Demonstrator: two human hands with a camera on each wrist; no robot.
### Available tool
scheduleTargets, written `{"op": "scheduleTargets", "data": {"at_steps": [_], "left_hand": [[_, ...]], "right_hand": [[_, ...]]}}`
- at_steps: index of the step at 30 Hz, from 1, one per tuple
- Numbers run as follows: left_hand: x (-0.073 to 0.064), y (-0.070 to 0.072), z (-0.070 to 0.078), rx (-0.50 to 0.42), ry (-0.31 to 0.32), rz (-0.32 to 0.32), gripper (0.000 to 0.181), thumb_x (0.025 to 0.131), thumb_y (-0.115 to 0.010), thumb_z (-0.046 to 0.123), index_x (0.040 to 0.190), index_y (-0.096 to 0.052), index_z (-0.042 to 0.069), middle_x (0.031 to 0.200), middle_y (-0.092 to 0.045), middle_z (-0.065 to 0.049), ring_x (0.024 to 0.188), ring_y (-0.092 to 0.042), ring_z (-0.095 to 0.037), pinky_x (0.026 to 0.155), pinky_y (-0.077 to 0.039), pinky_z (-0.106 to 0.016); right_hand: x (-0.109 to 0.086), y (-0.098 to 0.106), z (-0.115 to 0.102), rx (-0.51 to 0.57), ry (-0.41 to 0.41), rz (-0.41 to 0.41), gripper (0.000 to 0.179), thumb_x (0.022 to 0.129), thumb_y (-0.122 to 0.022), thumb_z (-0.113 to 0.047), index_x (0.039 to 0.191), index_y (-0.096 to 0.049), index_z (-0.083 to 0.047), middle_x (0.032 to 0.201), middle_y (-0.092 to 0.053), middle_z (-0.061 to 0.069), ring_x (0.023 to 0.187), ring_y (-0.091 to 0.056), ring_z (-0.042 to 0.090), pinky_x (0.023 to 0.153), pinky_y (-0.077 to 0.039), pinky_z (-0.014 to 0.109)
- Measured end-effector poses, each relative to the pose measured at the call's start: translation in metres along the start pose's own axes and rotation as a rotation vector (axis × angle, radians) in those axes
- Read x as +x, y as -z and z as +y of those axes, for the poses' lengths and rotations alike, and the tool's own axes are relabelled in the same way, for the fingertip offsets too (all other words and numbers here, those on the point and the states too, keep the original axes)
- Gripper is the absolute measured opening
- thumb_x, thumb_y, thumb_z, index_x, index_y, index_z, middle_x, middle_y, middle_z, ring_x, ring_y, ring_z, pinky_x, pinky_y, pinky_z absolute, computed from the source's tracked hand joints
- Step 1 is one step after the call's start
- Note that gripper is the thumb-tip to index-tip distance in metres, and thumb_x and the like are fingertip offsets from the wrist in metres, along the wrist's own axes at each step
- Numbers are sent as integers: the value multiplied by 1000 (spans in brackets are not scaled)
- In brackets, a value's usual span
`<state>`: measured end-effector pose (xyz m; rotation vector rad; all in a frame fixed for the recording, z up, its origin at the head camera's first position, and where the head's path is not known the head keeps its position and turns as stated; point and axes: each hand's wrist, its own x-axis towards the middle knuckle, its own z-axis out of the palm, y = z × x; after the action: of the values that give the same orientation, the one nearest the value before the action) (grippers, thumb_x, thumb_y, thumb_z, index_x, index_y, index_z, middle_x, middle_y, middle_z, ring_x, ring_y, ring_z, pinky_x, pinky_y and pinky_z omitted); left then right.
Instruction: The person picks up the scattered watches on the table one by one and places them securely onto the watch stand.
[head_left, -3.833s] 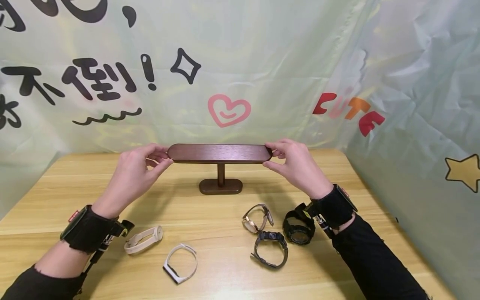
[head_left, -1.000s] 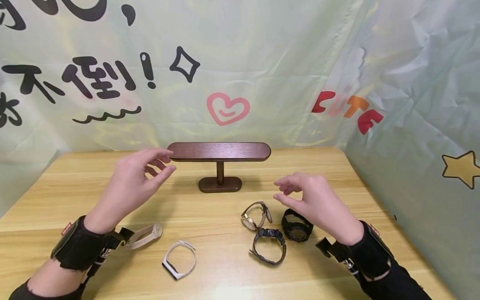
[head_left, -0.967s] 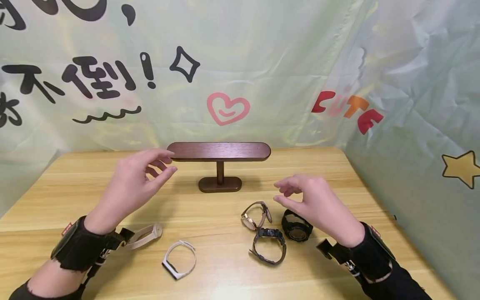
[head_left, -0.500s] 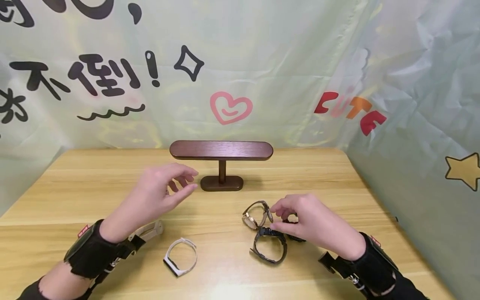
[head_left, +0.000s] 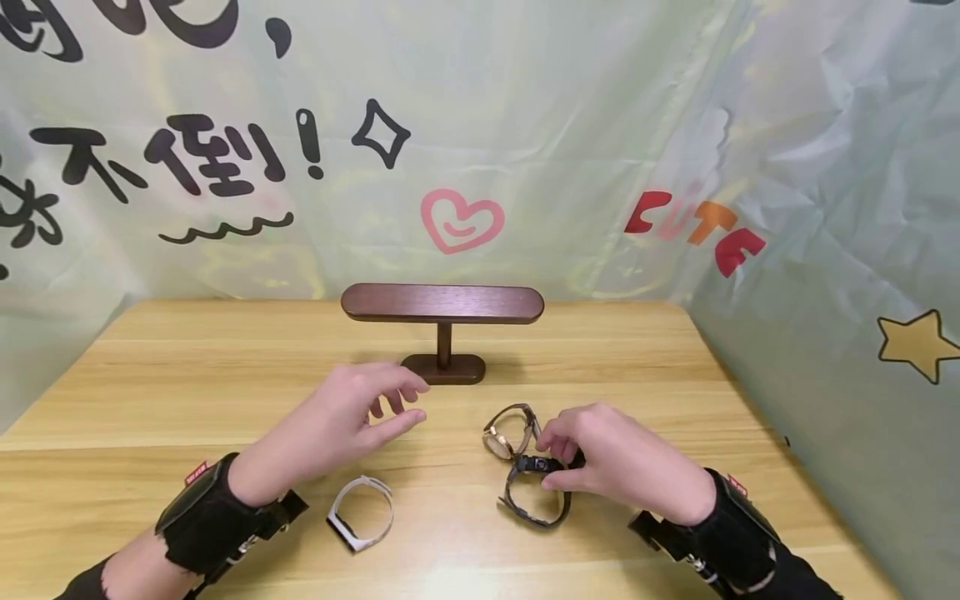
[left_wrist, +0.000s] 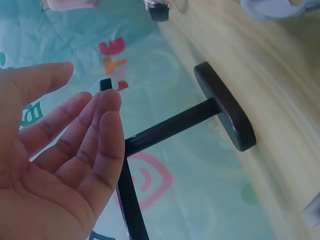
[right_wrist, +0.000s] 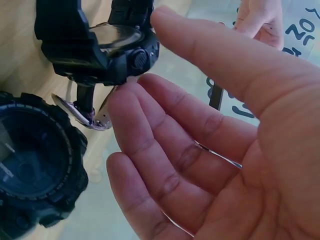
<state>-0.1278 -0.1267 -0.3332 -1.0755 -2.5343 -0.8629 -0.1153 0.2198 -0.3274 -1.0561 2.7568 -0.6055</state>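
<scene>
My right hand (head_left: 600, 454) is at a black watch (head_left: 536, 465), thumb and fingers on either side of its strap, a gap showing between them. In the right wrist view, the fingertips lie close to the case of this watch (right_wrist: 125, 57); whether they touch it I cannot tell. A second black watch (right_wrist: 30, 160) with a round dial sits beside it, mostly hidden by the hand in the head view. Just behind is a gold-cased watch with a brown strap (head_left: 497, 443). My left hand (head_left: 352, 421) hovers with relaxed fingers and holds nothing, in front of the dark wooden T-shaped display stand (head_left: 442, 302).
A white fitness band (head_left: 362, 515) lies on the wooden table (head_left: 225, 358) at the left front. The stand's base (head_left: 463, 369) is near the back edge. A printed cloth backdrop (head_left: 562, 125) encloses the back and right side.
Both hands have left the stand's ends. My right hand has come down to the black watch, while the left moved right and toward me, its forearm now covering the beige-strapped watch.
</scene>
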Motion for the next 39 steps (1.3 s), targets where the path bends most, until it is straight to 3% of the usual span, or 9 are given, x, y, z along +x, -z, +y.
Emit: {"op": "scheduleTargets", "data": {"at_steps": [13, 25, 39], "left_hand": [[-2, -6, 4, 7, 25, -53, 21, 96, -82, 22, 115, -76, 16, 103, -76, 6, 85, -68, -3, 69, -59, -21], [-2, -8, 5, 2, -14, -71, 25, 96, -83, 23, 118, -75, 14, 105, -77, 4, 87, -69, -5, 66, -58, -20], [-2, -7, 6, -26, 15, -96, 24, 98, -81, 26, 119, -75, 17, 107, -76, 6, 89, -69, -4, 68, -60, -22]], "right_hand": [[4, -4, 4, -38, 6, -19, 22, 83, -94, -19, 98, -77, -19, 85, -68, -13, 76, -59, -4, 67, -55, 20], [6, -7, 7, -26, 27, -28, 19, 85, -92, -16, 92, -76, -21, 82, -66, -16, 72, -56, -6, 65, -53, 18], [1, 4, 1, -83, 87, 72, 17, 89, -89, -11, 99, -78, -21, 95, -73, -14, 85, -66, -3, 73, -61, 23]]}}
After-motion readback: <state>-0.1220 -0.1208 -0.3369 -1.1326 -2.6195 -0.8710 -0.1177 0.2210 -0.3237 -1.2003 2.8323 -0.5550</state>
